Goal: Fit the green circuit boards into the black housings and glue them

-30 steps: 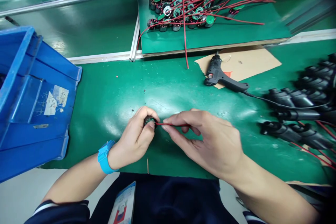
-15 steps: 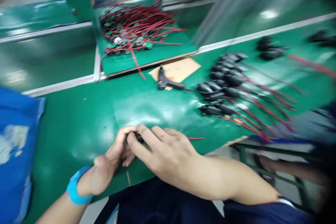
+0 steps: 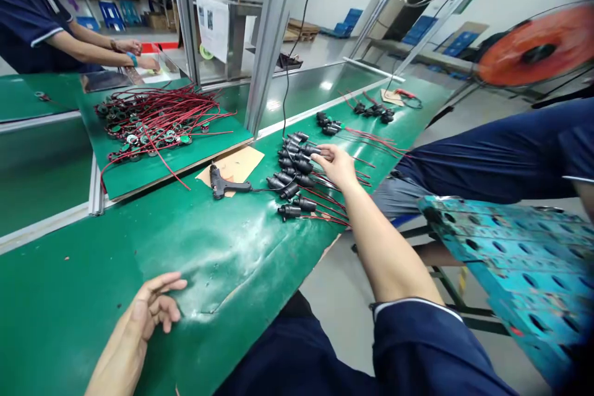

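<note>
My right hand (image 3: 338, 164) reaches out over the bench, its thumb and fingertips pinched at the end of a black cylindrical housing (image 3: 310, 150). That housing lies at the upper right of a cluster of similar black housings (image 3: 297, 166), with red and dark wires (image 3: 331, 204) trailing toward the bench's front edge. My left hand (image 3: 155, 304) is low over the green bench top (image 3: 195, 241), holding nothing, its fingers loosely curled and apart. Between the hands, a black glue gun (image 3: 227, 185) rests on a piece of tan cardboard (image 3: 244, 162).
Many red-wired round parts (image 3: 153, 120) are heaped on a raised green board (image 3: 139, 179). A metal post (image 3: 271, 43) rises behind the bench. More black housings (image 3: 374, 110) lie farther along. Co-workers sit at left and right; a blue perforated rack (image 3: 505, 253) stands at right.
My hands were together near the front edge around a small, mostly hidden part. They have separated: the right has moved to the black housings, the left is free. The view has swung right and up.
</note>
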